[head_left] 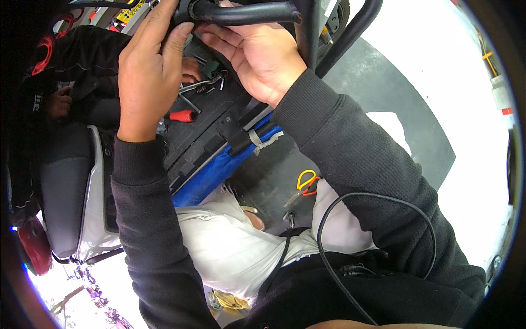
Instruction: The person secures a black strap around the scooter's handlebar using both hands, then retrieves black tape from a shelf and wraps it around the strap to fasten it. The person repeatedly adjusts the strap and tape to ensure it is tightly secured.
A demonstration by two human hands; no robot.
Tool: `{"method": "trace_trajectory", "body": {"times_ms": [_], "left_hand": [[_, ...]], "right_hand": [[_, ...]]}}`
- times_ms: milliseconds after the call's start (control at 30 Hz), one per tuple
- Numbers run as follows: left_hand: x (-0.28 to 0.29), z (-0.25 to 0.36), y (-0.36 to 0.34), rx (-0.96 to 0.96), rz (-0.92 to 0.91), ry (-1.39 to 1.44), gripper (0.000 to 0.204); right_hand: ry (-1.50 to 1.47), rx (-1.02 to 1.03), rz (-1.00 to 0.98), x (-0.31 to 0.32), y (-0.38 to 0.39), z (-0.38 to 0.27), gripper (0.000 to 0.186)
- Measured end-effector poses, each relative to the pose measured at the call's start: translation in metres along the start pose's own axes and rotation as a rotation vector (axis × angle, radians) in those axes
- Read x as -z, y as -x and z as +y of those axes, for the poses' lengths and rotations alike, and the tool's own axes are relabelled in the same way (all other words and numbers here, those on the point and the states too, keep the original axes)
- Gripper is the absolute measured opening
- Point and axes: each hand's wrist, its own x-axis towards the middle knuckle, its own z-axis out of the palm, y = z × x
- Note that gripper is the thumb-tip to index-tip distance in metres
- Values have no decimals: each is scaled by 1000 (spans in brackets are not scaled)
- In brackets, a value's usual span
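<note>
My left hand [147,85] is raised at the top of the view, its thumb and fingers closed about the collared end of a black metal tube [249,13]. My right hand [263,60] faces palm up, closed at the same tube from below and behind, with its thumb partly hidden above it. Where both sets of fingertips meet the tube, the details are covered. Below my hands, a red-handled tool [182,115] lies on the black ribbed footboard [192,134] of a vehicle, near several loose metal tools [201,86].
A co-worker's hand [190,70] reaches in at the left, beside a dark scooter seat [66,181]. Scissors with yellow and red handles [306,186] lie on the grey floor by my legs. Blue sheeting [205,175] lines the footboard's edge. A black cable [323,219] loops across my right sleeve.
</note>
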Motion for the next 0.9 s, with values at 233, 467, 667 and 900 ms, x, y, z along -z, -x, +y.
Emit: {"method": "trace_trajectory", "body": {"times_ms": [233, 467, 667, 900], "left_hand": [[-21, 8, 3, 52, 154, 179, 58], [-19, 21, 7, 232, 125, 289, 56], [-21, 27, 6, 356, 142, 542, 55], [-21, 40, 2, 381, 172, 614, 58]], "right_hand": [[-48, 6, -109, 1, 2, -3, 16], [-62, -26, -86, -5, 9, -5, 20], [-104, -100, -25, -3, 9, -10, 18], [-224, -226, -39, 4, 9, -11, 14]]}}
